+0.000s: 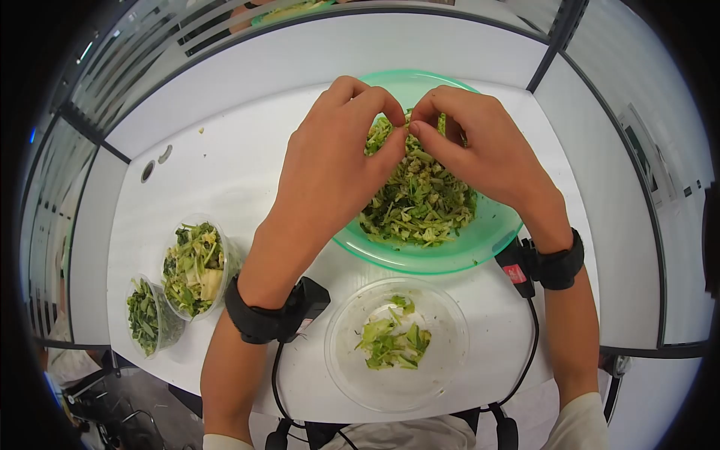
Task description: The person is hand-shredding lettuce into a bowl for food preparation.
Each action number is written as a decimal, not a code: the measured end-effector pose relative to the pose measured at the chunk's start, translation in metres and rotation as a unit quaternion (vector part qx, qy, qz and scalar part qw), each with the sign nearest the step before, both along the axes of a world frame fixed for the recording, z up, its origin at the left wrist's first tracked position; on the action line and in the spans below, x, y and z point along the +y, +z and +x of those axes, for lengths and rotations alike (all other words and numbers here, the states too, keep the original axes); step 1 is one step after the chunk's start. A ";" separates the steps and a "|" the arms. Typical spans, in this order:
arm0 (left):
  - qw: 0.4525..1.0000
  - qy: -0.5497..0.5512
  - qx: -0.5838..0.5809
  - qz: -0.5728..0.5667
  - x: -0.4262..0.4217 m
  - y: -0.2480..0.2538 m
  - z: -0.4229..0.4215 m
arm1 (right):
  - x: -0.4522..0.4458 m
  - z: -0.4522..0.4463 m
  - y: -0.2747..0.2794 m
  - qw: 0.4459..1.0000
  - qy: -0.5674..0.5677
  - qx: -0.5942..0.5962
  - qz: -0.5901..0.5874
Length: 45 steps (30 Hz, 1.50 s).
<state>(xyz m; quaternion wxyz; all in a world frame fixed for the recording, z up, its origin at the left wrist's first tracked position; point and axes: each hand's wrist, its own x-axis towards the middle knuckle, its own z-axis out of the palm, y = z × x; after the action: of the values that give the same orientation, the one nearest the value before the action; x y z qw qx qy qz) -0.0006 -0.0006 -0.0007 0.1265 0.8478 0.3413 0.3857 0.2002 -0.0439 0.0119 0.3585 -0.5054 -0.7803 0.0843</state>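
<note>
Over a wide green plate (495,225) heaped with chopped green leaves (420,195), both of my hands meet near the plate's far half. My left hand (341,146) has its thumb and index fingertips pinched together; whatever lies between them is too small to make out. Close beside it, my right hand (480,139) is pinched the same way, its fingertips nearly touching the left ones, and its hold is also unclear. Nearer to me stands a clear round bowl (345,360) with a few pale green leaf pieces (394,341) in it.
Two clear tubs of greens stand at the left, a larger one (193,270) and a smaller one (150,315). Low white partitions (330,52) surround the white table (225,172). Black wrist devices with cables (534,330) hang by both forearms.
</note>
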 end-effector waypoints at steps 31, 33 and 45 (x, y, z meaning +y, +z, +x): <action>1.000 0.000 0.005 -0.005 -0.001 -0.001 0.000 | 0.001 0.002 -0.002 1.000 0.000 0.001 0.000; 1.000 0.000 0.003 -0.005 0.000 0.000 0.001 | 0.002 0.002 -0.001 1.000 -0.001 0.000 0.003; 1.000 -0.002 0.000 -0.005 -0.001 -0.001 0.000 | 0.002 0.002 -0.001 1.000 0.007 -0.003 0.004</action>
<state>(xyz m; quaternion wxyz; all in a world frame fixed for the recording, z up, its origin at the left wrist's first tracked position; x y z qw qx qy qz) -0.0002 -0.0018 -0.0013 0.1318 0.8479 0.3413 0.3837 0.2023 -0.0416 0.0104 0.3577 -0.4989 -0.7851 0.0824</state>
